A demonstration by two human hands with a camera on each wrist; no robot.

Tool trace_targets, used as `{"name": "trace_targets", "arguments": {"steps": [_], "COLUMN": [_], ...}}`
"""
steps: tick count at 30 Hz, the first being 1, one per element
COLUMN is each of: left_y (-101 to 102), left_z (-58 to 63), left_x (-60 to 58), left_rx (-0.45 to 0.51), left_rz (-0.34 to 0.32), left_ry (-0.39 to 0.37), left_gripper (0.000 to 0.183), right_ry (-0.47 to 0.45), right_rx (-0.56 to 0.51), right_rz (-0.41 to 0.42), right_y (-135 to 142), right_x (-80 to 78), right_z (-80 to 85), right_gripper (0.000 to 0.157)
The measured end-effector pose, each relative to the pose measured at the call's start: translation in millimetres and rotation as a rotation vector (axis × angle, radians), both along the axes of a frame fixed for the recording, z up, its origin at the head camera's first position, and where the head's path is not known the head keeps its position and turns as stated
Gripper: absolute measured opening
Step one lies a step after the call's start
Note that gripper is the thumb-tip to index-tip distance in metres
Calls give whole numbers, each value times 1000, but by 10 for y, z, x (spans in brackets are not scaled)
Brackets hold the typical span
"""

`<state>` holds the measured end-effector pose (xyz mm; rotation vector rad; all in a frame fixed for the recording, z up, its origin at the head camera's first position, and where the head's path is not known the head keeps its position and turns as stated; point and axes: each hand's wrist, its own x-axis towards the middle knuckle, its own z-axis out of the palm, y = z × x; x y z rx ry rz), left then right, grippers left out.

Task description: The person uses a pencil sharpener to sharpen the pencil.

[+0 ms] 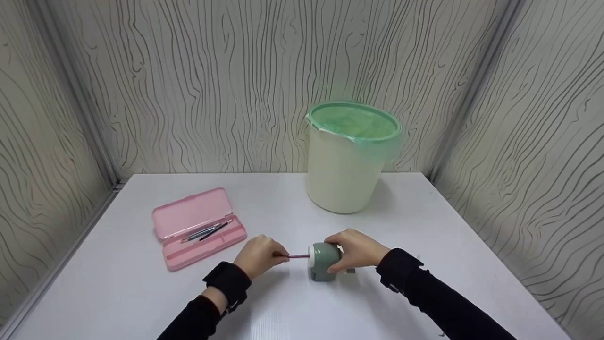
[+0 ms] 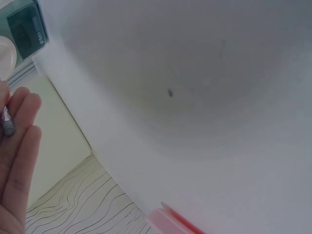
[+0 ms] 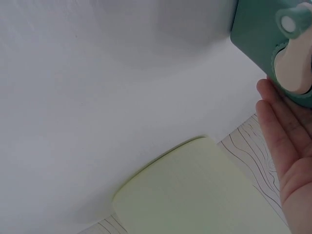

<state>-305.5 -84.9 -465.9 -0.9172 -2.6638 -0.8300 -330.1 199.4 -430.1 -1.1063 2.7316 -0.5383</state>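
A green crank pencil sharpener (image 1: 324, 259) stands on the white table, its pale round front facing left. My left hand (image 1: 259, 256) pinches a thin dark-reddish pencil (image 1: 299, 256), whose other end goes into that front. The pencil's blunt end (image 2: 8, 126) shows between the fingers in the left wrist view. From the right, my right hand (image 1: 359, 250) grips the sharpener's body, thumb on the near side and fingers over the far side. The right wrist view shows the crank handle (image 3: 294, 66) beside the right hand's fingers, with no fingers on it.
An open pink pencil case (image 1: 191, 257) lies at the left with several pencils or pens (image 1: 207, 231) in it. Behind the sharpener stands a pale bin (image 1: 342, 174) with a green rim and a thin liner bag. Wood-patterned panels (image 1: 212, 85) enclose the table's back and sides.
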Motion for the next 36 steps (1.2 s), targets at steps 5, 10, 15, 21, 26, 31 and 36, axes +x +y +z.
{"name": "trace_targets", "arguments": {"steps": [5, 10, 15, 21, 26, 31, 36], "left_y": [20, 45, 84, 101, 104, 108, 111], "left_z": [16, 26, 39, 48, 46, 42, 30], "left_x": [-3, -2, -9, -6, -4, 0, 10], "left_rx": [-11, -23, -21, -15, -12, -8, -5], "left_rz": [8, 13, 6, -3, -10, -11, -6], "left_ry": [-6, -1, -12, -23, 1, -3, -9], "left_gripper": [7, 7, 7, 6, 5, 5, 6], "right_ry": [-2, -5, 5, 21, 36, 22, 21], "right_rx": [-3, 6, 22, 13, 9, 1, 3], "right_rz": [7, 7, 2, 15, 25, 17, 12], "right_y": [-4, -15, -25, -16, -12, -9, -12], "right_x": [-5, 1, 0, 5, 3, -2, 6], "right_z": [2, 18, 26, 6, 0, -15, -10], "right_gripper": [36, 35, 39, 38, 37, 38, 39]}}
